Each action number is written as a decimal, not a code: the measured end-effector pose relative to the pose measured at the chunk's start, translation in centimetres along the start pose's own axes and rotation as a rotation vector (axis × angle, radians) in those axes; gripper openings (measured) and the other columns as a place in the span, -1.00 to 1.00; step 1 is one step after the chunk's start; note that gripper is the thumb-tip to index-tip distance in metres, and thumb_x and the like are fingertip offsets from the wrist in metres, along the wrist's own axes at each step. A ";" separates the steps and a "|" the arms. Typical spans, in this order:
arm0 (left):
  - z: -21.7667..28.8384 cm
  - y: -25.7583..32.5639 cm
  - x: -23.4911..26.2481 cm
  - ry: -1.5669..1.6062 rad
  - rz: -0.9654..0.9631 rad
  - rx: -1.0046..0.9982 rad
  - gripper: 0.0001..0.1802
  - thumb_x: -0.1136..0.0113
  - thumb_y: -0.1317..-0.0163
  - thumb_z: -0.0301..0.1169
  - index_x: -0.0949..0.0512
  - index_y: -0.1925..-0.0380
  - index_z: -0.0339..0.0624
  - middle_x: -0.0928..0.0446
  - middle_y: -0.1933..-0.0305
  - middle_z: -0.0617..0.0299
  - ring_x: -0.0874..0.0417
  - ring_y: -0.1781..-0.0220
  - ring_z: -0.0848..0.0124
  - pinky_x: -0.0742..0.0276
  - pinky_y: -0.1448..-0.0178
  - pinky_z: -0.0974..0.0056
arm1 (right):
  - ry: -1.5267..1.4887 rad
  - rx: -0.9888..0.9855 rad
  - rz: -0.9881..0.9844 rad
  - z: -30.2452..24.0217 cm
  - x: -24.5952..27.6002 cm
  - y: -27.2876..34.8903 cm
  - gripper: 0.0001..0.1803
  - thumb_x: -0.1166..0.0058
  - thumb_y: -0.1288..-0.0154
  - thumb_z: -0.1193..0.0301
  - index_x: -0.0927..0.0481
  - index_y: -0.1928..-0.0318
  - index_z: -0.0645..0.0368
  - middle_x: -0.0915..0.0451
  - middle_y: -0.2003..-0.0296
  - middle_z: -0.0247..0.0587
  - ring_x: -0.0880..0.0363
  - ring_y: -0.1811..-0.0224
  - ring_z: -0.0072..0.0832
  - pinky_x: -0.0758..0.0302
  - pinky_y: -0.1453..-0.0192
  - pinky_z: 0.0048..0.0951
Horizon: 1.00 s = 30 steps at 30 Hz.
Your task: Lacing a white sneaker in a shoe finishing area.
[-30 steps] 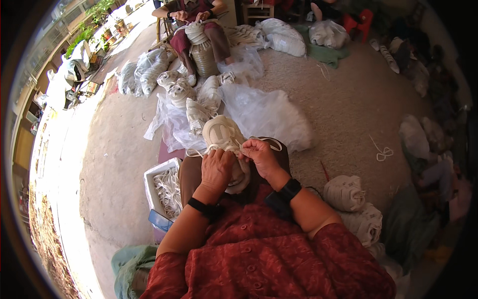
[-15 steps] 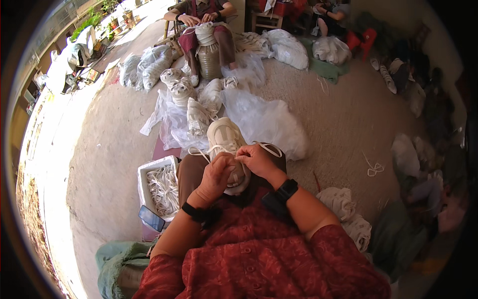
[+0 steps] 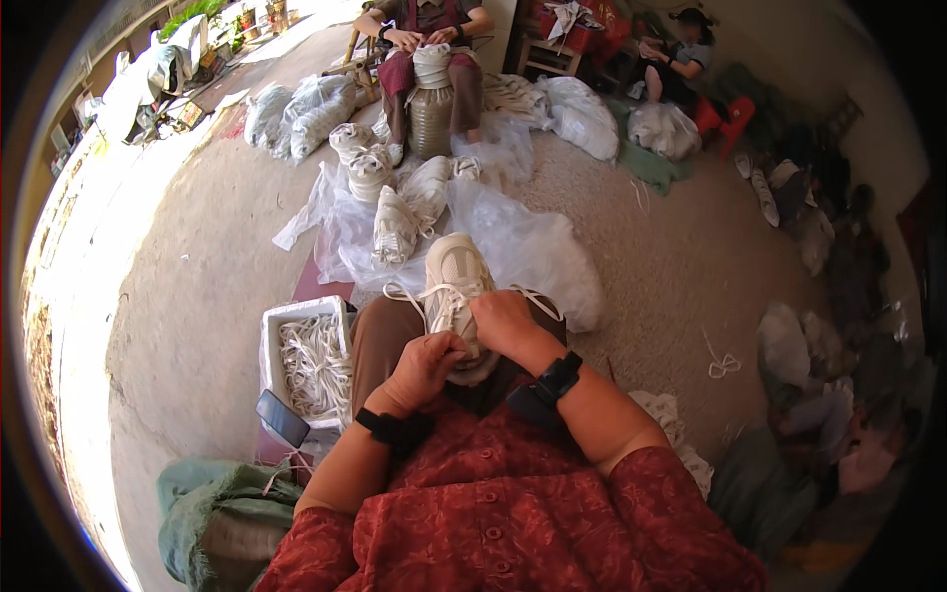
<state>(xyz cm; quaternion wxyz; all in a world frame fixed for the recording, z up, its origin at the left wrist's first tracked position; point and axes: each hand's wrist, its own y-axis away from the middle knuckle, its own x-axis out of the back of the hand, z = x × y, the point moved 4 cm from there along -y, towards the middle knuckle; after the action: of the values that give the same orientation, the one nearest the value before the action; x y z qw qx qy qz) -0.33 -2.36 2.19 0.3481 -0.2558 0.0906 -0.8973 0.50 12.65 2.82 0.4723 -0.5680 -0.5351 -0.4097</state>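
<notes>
A cream-white shoe (image 3: 456, 276) rests on my lap with its toe pointing away from me. White laces (image 3: 406, 296) trail off both of its sides. My left hand (image 3: 426, 363) grips the shoe's near end from the left, fingers curled over it. On the right, my right hand (image 3: 505, 321) is closed on the shoe by the lace eyelets. Each wrist wears a black band.
A white box of loose white laces (image 3: 308, 360) stands at my left knee, a dark phone (image 3: 282, 418) beside it. Clear plastic bags with shoes (image 3: 513, 247) lie ahead. Two other people (image 3: 429, 44) sit at the back. A green cloth (image 3: 222, 513) lies lower left.
The view has tilted so the seated people ahead show more. My hands have shifted slightly on the shoe and keep hold of it.
</notes>
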 end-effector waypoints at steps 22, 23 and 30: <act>-0.2 -2.3 -0.5 -0.682 0.183 0.098 -0.86 -0.13 -0.08 -0.39 -0.55 0.34 -0.13 -0.49 0.45 0.12 -0.56 0.37 0.14 -0.49 0.30 0.13 | -0.375 0.024 0.491 1.1 -2.3 1.4 -0.90 -0.11 0.05 0.59 -0.53 0.44 0.18 -0.45 0.33 -0.07 -0.43 0.22 -0.14 -0.40 0.14 -0.23; -0.1 -2.2 -0.4 -0.687 0.196 0.091 -0.86 -0.12 -0.08 -0.38 -0.55 0.35 -0.13 -0.49 0.45 0.12 -0.56 0.37 0.14 -0.49 0.30 0.14 | -0.439 0.005 0.495 1.1 -2.2 1.6 -0.92 -0.12 0.07 0.57 -0.54 0.47 0.19 -0.45 0.34 -0.09 -0.42 0.20 -0.14 -0.38 0.10 -0.21; -1.7 -3.1 -0.9 -0.636 0.237 0.135 -0.91 -0.15 -0.06 -0.39 -0.53 0.48 -0.15 -0.50 0.48 0.11 -0.56 0.38 0.13 -0.48 0.27 0.14 | -0.507 -0.079 0.531 1.3 -3.2 1.8 -0.88 -0.15 0.09 0.58 -0.55 0.46 0.15 -0.45 0.27 -0.09 -0.41 0.14 -0.15 -0.38 0.08 -0.23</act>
<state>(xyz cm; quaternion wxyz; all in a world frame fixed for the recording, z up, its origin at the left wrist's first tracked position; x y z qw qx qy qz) -2.50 0.54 1.43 0.4766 -0.4869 -0.0530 -0.7300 1.97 13.27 -0.80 0.3923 -0.7884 -0.4529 -0.1393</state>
